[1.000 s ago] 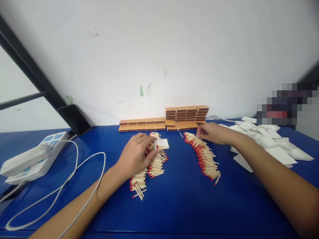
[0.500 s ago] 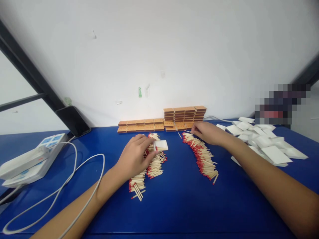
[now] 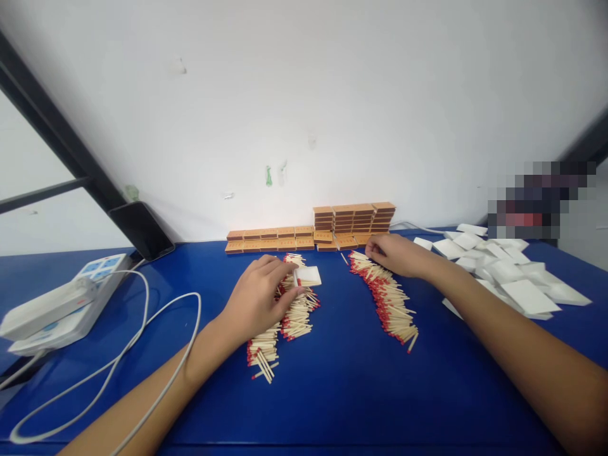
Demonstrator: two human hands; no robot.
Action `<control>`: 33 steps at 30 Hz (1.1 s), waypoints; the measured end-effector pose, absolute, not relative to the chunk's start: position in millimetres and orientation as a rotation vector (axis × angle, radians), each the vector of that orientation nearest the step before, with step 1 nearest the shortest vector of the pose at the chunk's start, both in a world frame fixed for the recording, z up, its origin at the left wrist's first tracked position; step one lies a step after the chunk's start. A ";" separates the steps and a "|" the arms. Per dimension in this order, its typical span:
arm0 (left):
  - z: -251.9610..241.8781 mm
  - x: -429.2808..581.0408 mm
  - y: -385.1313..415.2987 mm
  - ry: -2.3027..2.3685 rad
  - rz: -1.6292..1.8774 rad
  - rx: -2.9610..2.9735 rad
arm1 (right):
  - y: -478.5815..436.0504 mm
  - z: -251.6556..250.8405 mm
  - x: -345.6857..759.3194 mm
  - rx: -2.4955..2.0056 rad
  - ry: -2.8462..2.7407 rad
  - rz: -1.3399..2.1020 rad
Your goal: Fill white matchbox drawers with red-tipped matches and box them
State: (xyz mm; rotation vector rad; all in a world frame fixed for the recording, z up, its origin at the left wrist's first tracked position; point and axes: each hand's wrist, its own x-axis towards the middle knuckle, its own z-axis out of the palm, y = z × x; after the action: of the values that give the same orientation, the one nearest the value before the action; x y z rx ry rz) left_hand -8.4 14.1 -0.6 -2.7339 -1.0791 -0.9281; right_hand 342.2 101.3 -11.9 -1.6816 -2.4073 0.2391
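Note:
My left hand (image 3: 261, 291) is closed on a small white matchbox tray (image 3: 309, 275), pinched at its left end between thumb and fingers. A few red-tipped matches lie along the near side of the tray. Under and beside this hand a heap of loose matches (image 3: 297, 320) is partly covered by the fingers. My right hand (image 3: 392, 254) has its fingertips pinched together at the far end of another long row of matches (image 3: 387, 297). What those fingertips hold is hidden. One single match (image 3: 344, 258) lies just left of that row.
Orange matchboxes (image 3: 354, 218) stand stacked along the wall. White trays (image 3: 503, 266) are heaped at the right. A power strip (image 3: 71, 304), a white cable (image 3: 142, 329) and a leaning black phone (image 3: 141, 229) occupy the left of the blue table (image 3: 342, 399).
The tray in my left hand has tilted slightly. My right fingertips remain at the far end of the right match row, and a match by them no longer shows. The view has shifted slightly.

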 end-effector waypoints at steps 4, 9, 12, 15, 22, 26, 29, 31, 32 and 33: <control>-1.2 -8.4 13.9 -1.069 -0.918 -2.737 | 101.6 -13.2 342.2 -1.688 -2.404 0.212; -0.9 -8.2 14.0 -1.069 -0.916 -2.741 | 103.1 -15.8 340.8 -1.660 -2.408 0.216; -0.3 -8.3 14.2 -1.077 -0.912 -2.744 | 103.1 -16.2 339.2 -1.649 -2.396 0.208; 0.2 -8.5 13.9 -1.069 -0.907 -2.747 | 102.1 -15.8 337.5 -1.644 -2.417 0.149; -1.0 -8.9 14.3 -1.063 -0.911 -2.730 | 105.3 -19.6 337.3 -1.685 -2.408 0.119; -1.7 -8.7 14.8 -1.069 -0.906 -2.737 | 105.0 -21.6 335.8 -1.717 -2.415 0.091; -1.3 -8.6 14.8 -1.067 -0.903 -2.739 | 103.3 -21.3 336.1 -1.719 -2.423 0.063; -0.8 -8.5 14.8 -1.068 -0.905 -2.737 | 102.0 -19.4 337.2 -1.715 -2.418 0.044; -0.6 -8.5 14.8 -1.069 -0.908 -2.733 | 101.0 -17.5 337.3 -1.711 -2.415 0.034; -0.5 -8.5 14.8 -1.071 -0.913 -2.728 | 99.4 -14.9 336.6 -1.702 -2.410 0.021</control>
State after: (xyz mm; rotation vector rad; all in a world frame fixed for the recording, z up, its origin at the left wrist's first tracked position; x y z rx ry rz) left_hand -8.5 14.8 -0.5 -2.7283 -1.0708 -0.9134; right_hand 336.6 99.4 -14.9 -1.7016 -2.4098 0.0206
